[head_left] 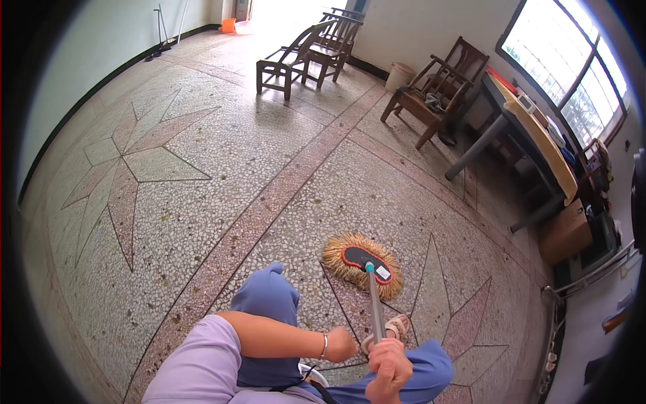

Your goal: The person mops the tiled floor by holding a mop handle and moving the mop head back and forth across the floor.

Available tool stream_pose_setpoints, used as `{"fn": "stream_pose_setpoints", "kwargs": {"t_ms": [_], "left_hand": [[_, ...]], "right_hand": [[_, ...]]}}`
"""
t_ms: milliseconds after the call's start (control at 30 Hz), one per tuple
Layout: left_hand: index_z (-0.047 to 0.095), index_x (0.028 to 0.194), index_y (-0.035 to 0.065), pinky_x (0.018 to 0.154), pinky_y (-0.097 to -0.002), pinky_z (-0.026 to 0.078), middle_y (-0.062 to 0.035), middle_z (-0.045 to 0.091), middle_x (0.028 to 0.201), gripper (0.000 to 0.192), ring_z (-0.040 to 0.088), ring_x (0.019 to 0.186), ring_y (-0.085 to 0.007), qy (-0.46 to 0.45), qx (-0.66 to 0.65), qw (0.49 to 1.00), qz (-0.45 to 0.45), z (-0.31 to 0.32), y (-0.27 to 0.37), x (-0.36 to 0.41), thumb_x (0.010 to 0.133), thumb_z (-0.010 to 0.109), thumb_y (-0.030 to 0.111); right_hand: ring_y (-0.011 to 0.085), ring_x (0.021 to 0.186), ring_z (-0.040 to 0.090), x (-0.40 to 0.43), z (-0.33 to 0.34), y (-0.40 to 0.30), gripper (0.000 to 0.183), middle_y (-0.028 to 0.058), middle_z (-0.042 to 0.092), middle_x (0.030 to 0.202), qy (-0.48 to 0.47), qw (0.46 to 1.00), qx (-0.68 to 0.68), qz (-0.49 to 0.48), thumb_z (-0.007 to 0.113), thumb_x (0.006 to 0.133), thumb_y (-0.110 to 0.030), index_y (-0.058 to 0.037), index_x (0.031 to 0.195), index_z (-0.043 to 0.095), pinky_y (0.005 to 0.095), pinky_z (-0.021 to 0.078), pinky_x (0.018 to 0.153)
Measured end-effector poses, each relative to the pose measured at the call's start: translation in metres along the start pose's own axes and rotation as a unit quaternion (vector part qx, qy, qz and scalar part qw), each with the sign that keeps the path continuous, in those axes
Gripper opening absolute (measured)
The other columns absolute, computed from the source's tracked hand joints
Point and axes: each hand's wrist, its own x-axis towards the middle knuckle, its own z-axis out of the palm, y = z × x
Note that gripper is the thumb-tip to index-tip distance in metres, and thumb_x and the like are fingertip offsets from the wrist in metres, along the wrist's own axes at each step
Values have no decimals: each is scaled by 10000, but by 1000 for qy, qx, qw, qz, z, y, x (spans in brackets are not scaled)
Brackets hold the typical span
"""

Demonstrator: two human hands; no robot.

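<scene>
A mop head with tan and yellow yarn (333,257) lies flat on the speckled terrazzo floor, its dark centre edged in red. From its teal joint a grey metal handle (376,308) runs back towards me. Around this handle my right hand (388,368) is closed. My left hand (342,345), with a silver bangle at the wrist, is curled into a fist just left of the handle; nothing shows in it. A foot in a beige sandal (398,327) stands behind the handle, between the mop head and my right hand. Blue trousers (267,298) cover my bent knees.
Wooden chairs (282,65) stand near the bright doorway, and a wooden armchair (429,101) by a table with a yellow top (550,146). Beneath the table's near end is a cardboard box (565,232). A pale bin (399,77) and an orange container (227,25) stand by the walls.
</scene>
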Motion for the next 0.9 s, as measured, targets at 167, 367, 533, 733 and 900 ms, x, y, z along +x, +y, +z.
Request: {"fn": "stream_pose_setpoints", "kwargs": {"t_ms": [167, 367, 533, 733, 900], "left_hand": [[586, 891, 69, 521, -419, 472, -114, 623, 709, 195, 637, 701, -291, -21, 33, 998, 47, 18, -9, 11, 850, 448, 200], [626, 923, 102, 574, -405, 493, -94, 660, 842, 183, 648, 791, -273, -53, 21, 998, -10, 9, -20, 23, 777, 518, 129], [593, 954, 71, 551, -423, 481, -113, 644, 792, 198, 644, 759, -291, -35, 11, 999, -18, -1, -31, 23, 791, 501, 135], [611, 906, 81, 579, -420, 486, -112, 653, 815, 176, 648, 778, -281, -47, 5, 998, -33, -7, -30, 23, 780, 497, 127], [550, 1062, 76, 530, -421, 470, -129, 625, 758, 268, 635, 710, -306, -25, 12, 999, 16, -12, -35, 25, 809, 485, 139]], "right_hand": [[177, 519, 484, 28, -17, 51, 365, 44, 478, 527, 65, 994, 89, 7, 335, 868, -138, -61, 525, 434, 385, 443, 728], [165, 523, 432, 62, -12, 128, 329, 37, 436, 537, 74, 994, 36, 73, 349, 856, -89, -50, 534, 406, 369, 417, 782], [157, 541, 424, 63, -21, 147, 327, 33, 419, 541, 73, 995, 15, 65, 365, 860, -95, -42, 538, 387, 352, 405, 795], [153, 521, 426, 34, -67, 52, 308, 34, 412, 526, 12, 992, 35, 124, 372, 841, -88, -45, 536, 380, 356, 410, 770], [168, 508, 444, 29, -68, 39, 357, 52, 451, 533, 64, 997, 49, 19, 380, 875, -112, -50, 524, 387, 356, 427, 712]]}}
